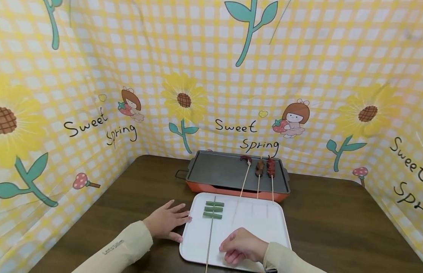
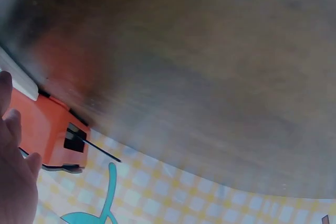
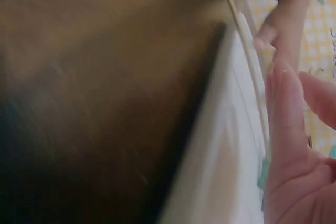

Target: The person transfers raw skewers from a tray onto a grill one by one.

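A white tray (image 1: 256,223) lies on the brown table, with a skewer of short green vegetable pieces (image 1: 213,209) on its left part. The bare stick of that skewer points toward the near edge. My left hand (image 1: 168,222) is spread beside the tray's left rim, its fingertips at the rim. Over the right front of the tray is my right hand (image 1: 243,245), fingers loosely bent and nothing visible between them. In the right wrist view its thumb and finger (image 3: 287,114) stand apart, while the vegetable skewer's stick (image 3: 245,40) runs past beyond them.
Behind the tray stands an orange griddle (image 1: 211,170) with a dark flat plate. Three skewers lie on its right side: a dark red curled one (image 1: 246,160), a brown one (image 1: 259,168) and a red one (image 1: 271,167). Their sticks reach toward the tray. Checked cloth (image 1: 211,76) surrounds the table.
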`<state>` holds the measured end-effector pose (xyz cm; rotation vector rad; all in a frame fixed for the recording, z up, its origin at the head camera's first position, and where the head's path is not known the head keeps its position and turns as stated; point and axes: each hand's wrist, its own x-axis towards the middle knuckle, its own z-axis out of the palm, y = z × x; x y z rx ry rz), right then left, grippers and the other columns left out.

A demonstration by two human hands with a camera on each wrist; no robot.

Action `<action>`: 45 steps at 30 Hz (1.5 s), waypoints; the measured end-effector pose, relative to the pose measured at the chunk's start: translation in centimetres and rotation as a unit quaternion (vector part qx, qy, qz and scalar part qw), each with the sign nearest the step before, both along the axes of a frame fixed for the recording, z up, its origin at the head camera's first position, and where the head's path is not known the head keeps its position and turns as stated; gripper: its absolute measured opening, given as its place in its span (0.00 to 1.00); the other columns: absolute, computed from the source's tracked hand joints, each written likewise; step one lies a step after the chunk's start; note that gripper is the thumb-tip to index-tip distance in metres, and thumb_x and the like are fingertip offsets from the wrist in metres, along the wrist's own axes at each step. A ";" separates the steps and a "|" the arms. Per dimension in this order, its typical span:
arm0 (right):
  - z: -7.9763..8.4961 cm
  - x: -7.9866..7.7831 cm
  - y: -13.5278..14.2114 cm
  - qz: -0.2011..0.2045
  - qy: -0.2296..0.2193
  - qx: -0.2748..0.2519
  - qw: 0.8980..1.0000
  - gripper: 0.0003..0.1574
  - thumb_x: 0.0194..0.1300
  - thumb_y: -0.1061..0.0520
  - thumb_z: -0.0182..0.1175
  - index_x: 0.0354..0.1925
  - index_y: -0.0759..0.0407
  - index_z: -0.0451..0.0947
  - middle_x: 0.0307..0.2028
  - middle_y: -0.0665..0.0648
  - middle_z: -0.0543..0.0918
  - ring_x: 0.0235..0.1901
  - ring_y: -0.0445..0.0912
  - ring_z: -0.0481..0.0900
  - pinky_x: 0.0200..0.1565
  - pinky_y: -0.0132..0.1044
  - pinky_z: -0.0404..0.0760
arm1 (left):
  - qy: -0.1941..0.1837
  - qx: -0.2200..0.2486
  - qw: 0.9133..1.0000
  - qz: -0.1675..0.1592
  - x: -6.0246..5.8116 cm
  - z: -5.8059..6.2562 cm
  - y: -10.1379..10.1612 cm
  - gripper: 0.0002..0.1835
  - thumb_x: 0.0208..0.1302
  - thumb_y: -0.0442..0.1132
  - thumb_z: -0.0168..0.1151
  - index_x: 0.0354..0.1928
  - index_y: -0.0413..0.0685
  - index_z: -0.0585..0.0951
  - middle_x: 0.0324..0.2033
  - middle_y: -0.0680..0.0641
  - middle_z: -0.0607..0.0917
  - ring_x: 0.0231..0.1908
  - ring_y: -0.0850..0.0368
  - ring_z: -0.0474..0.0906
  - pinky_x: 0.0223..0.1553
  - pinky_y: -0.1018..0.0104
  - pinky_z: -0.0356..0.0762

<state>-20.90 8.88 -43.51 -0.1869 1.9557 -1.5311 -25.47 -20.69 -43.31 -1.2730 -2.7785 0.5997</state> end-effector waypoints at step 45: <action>-2.4 3.5 -3.8 0.148 0.006 -0.022 0.989 0.20 0.69 0.59 0.52 0.48 0.75 0.79 0.42 0.57 0.85 0.34 0.33 0.74 0.42 0.28 0.75 | 0.000 0.053 0.999 -0.006 0.6 -0.8 0.0 0.39 0.64 0.69 0.42 0.65 0.50 0.73 0.63 0.48 0.74 0.62 0.49 0.70 0.56 0.49 0.69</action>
